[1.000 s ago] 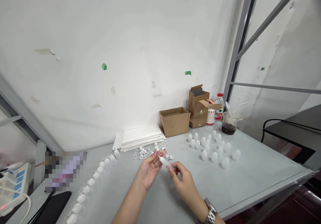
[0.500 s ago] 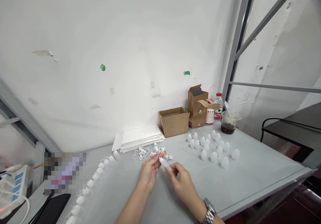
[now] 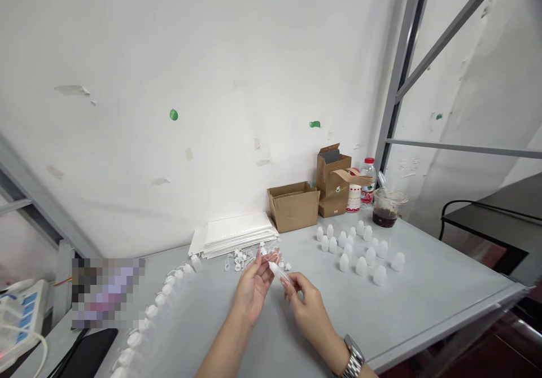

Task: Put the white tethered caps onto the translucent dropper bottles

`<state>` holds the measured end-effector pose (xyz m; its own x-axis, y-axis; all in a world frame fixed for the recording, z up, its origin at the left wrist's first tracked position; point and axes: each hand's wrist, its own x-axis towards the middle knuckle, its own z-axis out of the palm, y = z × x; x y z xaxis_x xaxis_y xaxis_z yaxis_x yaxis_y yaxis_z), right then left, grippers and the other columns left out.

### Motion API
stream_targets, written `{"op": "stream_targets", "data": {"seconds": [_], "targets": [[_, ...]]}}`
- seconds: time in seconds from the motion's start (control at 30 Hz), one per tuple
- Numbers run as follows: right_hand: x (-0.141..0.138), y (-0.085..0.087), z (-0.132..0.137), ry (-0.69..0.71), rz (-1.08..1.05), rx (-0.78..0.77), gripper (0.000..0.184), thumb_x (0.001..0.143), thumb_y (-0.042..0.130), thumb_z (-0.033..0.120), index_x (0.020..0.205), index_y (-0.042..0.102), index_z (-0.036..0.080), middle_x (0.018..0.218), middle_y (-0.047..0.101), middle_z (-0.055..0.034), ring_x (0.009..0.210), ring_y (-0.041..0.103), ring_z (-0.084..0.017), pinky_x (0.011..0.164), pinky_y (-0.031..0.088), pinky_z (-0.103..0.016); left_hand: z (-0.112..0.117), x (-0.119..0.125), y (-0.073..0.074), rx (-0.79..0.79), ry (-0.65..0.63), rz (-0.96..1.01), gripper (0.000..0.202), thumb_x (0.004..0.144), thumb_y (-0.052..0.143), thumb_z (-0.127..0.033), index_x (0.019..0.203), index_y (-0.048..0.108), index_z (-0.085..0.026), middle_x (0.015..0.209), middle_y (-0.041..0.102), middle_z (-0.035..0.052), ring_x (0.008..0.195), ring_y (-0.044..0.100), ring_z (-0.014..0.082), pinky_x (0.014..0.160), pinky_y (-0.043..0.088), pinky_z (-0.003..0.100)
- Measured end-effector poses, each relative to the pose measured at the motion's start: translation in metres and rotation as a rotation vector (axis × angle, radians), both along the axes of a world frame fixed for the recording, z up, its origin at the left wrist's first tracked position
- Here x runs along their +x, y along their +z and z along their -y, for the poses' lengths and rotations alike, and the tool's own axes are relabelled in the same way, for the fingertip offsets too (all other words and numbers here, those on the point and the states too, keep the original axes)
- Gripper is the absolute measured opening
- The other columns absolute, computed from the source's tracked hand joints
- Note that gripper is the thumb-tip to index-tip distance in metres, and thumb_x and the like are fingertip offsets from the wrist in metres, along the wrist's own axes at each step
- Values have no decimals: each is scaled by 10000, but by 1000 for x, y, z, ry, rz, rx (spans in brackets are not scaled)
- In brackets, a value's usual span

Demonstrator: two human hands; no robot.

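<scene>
Above the grey table [image 3: 423, 304], my right hand [image 3: 307, 304] pinches a small clear plastic vial [image 3: 280, 273] by its lower end. My left hand [image 3: 254, 285] is beside it, fingers loosely curled with the fingertips touching the vial's upper end. A scatter of small white caps [image 3: 243, 256] lies on the table just beyond my hands. To the right stand several small white dropper bottles [image 3: 359, 251] in a loose group.
A row of white bottles [image 3: 148, 316] runs along the table's left side. A stack of white sheets [image 3: 235, 232], two cardboard boxes [image 3: 294, 204], a water bottle [image 3: 370, 180] and a cup of dark drink [image 3: 387, 207] stand at the wall. A power strip [image 3: 19, 316] sits far left.
The view shifted slightly. Both hands stay together on the vial; the left fingers moved from spread beside it to touching its upper end.
</scene>
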<state>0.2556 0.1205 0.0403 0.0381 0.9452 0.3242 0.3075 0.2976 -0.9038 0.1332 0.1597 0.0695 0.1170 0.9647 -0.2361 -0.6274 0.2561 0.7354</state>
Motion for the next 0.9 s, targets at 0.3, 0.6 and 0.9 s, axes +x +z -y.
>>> {"op": "stream_targets", "data": {"seconds": [0.3, 0.6, 0.9], "targets": [[4, -4, 2, -1, 10, -20, 285, 857, 405, 408, 772, 554, 181, 622, 564, -13, 582, 526, -153, 573, 422, -239, -1, 0, -3, 53, 19, -101, 207, 557, 756, -272, 663, 678, -112, 825, 723, 116, 899, 636, 208, 863, 423, 285], [2, -4, -1, -46, 44, -12, 345, 898, 297, 422, 787, 529, 194, 630, 540, -7, 586, 522, -151, 577, 419, -246, 6, 9, -7, 127, 46, -130, 310, 679, 667, -355, 933, 678, -177, 1110, 646, 102, 1077, 553, 216, 945, 372, 324], [3, -7, 1, 44, 166, 166, 334, 924, 258, 335, 882, 563, 207, 727, 557, -34, 672, 536, -162, 643, 451, -280, 33, 8, 12, 220, 20, -433, 287, 597, 730, -287, 834, 710, -126, 932, 708, 117, 965, 607, 271, 895, 423, 344]]}}
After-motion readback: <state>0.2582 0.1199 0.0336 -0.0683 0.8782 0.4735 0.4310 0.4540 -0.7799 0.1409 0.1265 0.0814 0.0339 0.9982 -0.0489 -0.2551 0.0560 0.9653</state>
